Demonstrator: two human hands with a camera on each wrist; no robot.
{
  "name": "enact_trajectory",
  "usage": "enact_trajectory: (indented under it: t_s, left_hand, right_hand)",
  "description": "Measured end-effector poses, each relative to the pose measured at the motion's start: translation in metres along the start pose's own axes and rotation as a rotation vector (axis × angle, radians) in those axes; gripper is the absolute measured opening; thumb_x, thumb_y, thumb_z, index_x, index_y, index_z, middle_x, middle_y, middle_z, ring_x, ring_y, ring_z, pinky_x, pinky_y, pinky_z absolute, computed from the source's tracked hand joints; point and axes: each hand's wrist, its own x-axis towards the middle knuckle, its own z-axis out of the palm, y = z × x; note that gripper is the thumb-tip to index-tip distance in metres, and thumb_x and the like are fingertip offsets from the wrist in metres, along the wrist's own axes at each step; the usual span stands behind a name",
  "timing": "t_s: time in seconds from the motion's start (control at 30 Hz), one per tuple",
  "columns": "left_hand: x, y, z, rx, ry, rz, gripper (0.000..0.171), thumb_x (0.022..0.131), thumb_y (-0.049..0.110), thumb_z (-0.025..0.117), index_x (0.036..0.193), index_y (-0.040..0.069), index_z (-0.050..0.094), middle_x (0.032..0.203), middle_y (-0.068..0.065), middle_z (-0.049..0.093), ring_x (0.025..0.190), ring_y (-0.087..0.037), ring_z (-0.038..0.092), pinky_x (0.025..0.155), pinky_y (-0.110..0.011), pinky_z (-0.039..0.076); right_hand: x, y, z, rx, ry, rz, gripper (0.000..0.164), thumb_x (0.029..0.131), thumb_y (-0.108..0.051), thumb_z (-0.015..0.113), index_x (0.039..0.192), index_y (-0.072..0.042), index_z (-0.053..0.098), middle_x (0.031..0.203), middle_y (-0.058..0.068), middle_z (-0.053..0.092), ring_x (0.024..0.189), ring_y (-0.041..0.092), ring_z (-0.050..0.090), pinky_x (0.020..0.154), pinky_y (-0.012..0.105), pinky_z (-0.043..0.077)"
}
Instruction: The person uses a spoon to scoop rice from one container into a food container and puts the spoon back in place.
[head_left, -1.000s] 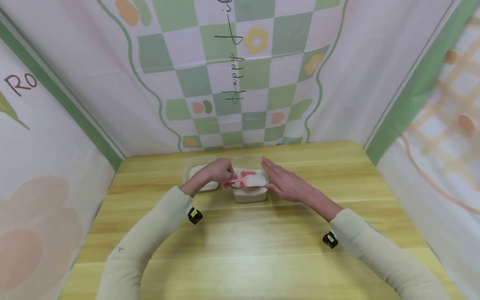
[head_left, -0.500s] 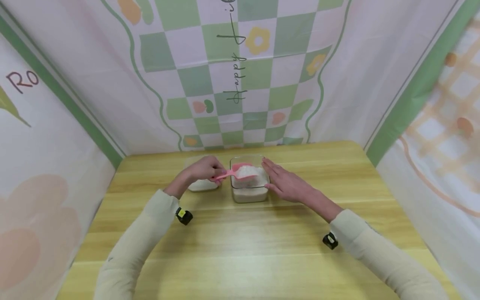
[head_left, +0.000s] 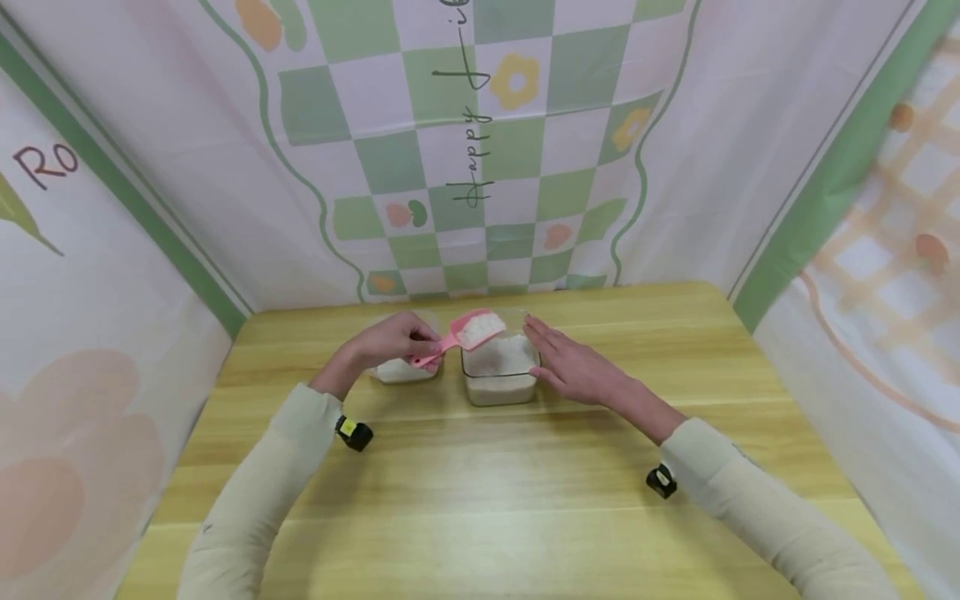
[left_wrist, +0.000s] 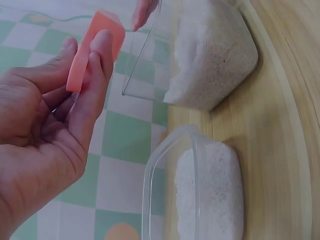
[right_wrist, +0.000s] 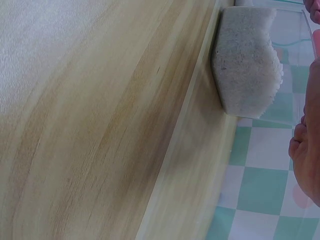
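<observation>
My left hand (head_left: pixel 393 340) pinches the handle of a pink scoop (head_left: pixel 453 334), which carries a heap of white, rice-like grains (head_left: pixel 482 330). The scoop hangs in the air over the left rim of a clear container (head_left: pixel 501 392) partly filled with the same grains. In the left wrist view, thumb and fingers hold the scoop (left_wrist: pixel 82 55) from both sides. A second clear container (left_wrist: pixel 197 172), also holding white grains, stands to the left, partly hidden beneath the left hand. My right hand (head_left: pixel 573 368) lies with straight fingers along the right side of the first container.
Both containers stand side by side near the back of a wooden table (head_left: pixel 480 500). Behind it hangs a checked green and white cloth (head_left: pixel 510 158), with more printed cloth at both sides. A small black device (head_left: pixel 354 433) is strapped at the left wrist, another (head_left: pixel 662 481) at the right.
The left hand has drawn the scoop up out of the grains and leftward, now loaded and tilted. The right hand stays in place at the container's side.
</observation>
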Motion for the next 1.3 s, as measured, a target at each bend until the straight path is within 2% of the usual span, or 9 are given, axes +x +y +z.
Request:
enact_trajectory:
  t_s: [0.07, 0.3, 0.5, 0.63, 0.73, 0.93, 1.1, 1.3]
  left_hand:
    - [-0.003, -0.001, -0.002, -0.009, 0.000, -0.011, 0.021, 0.100, 0.006, 0.056, 0.101, -0.008, 0.072, 0.077, -0.003, 0.071, 0.064, -0.007, 0.060, 0.058, -0.019, 0.049]
    - [-0.014, -0.008, -0.008, -0.007, 0.020, -0.019, 0.027, 0.100, 0.008, 0.057, 0.106, -0.017, 0.067, 0.068, 0.002, 0.066, 0.056, -0.005, 0.049, 0.053, -0.018, 0.041]
    - [-0.030, -0.012, -0.016, -0.021, 0.048, -0.031, 0.028, 0.101, 0.006, 0.055, 0.112, -0.018, 0.065, 0.075, 0.000, 0.072, 0.060, -0.006, 0.058, 0.058, -0.021, 0.049]
    - [-0.044, -0.018, -0.023, -0.066, 0.089, -0.049, 0.029, 0.101, 0.003, 0.053, 0.116, -0.021, 0.061, 0.079, -0.002, 0.074, 0.069, -0.011, 0.068, 0.066, -0.026, 0.058]
    - [-0.055, -0.024, -0.028, -0.084, 0.132, -0.060, 0.028, 0.101, 0.003, 0.053, 0.113, -0.021, 0.062, 0.081, -0.006, 0.075, 0.073, -0.013, 0.072, 0.068, -0.027, 0.059]
    - [-0.075, -0.036, -0.035, -0.045, 0.212, -0.103, 0.025, 0.100, 0.002, 0.054, 0.108, -0.018, 0.067, 0.088, -0.021, 0.075, 0.071, -0.012, 0.070, 0.064, -0.023, 0.056]
    - [-0.086, -0.045, -0.040, -0.028, 0.264, -0.149, 0.025, 0.099, 0.000, 0.054, 0.110, -0.020, 0.064, 0.085, -0.014, 0.075, 0.074, -0.011, 0.070, 0.064, -0.022, 0.056]
    - [-0.095, -0.050, -0.040, -0.027, 0.297, -0.190, 0.026, 0.100, -0.001, 0.053, 0.111, -0.022, 0.062, 0.084, -0.013, 0.075, 0.075, -0.014, 0.071, 0.063, -0.021, 0.055]
  right_hand:
    - [0.000, 0.000, 0.000, -0.003, 0.000, -0.003, 0.069, 0.107, -0.035, 0.043, 0.157, 0.003, 0.015, 0.167, 0.018, 0.010, 0.153, 0.034, 0.020, 0.121, 0.049, 0.027]
    - [0.000, 0.000, 0.001, -0.008, 0.007, -0.007, 0.069, 0.107, -0.035, 0.043, 0.156, 0.004, 0.017, 0.167, 0.019, 0.012, 0.152, 0.035, 0.021, 0.120, 0.049, 0.028]
    - [0.000, -0.001, 0.001, 0.003, 0.014, -0.007, 0.068, 0.106, -0.034, 0.044, 0.156, 0.005, 0.018, 0.166, 0.020, 0.013, 0.152, 0.036, 0.022, 0.120, 0.049, 0.029]
    - [0.000, 0.000, 0.001, 0.006, 0.018, -0.006, 0.068, 0.106, -0.033, 0.044, 0.156, 0.004, 0.017, 0.166, 0.021, 0.014, 0.152, 0.036, 0.022, 0.119, 0.050, 0.029]
    - [0.000, 0.000, 0.001, 0.009, 0.016, -0.006, 0.068, 0.106, -0.033, 0.044, 0.156, 0.004, 0.017, 0.166, 0.020, 0.014, 0.152, 0.035, 0.023, 0.119, 0.050, 0.030]
    - [0.000, 0.000, 0.000, 0.019, 0.007, 0.001, 0.069, 0.106, -0.034, 0.044, 0.157, 0.003, 0.016, 0.167, 0.019, 0.011, 0.152, 0.035, 0.022, 0.120, 0.050, 0.029]
    - [0.000, 0.001, 0.002, 0.020, 0.016, 0.000, 0.069, 0.106, -0.034, 0.044, 0.157, 0.003, 0.016, 0.166, 0.019, 0.012, 0.152, 0.035, 0.022, 0.120, 0.050, 0.029]
    - [0.000, 0.001, 0.003, 0.012, 0.016, -0.006, 0.069, 0.107, -0.034, 0.043, 0.157, 0.003, 0.015, 0.167, 0.019, 0.011, 0.152, 0.035, 0.022, 0.119, 0.049, 0.029]
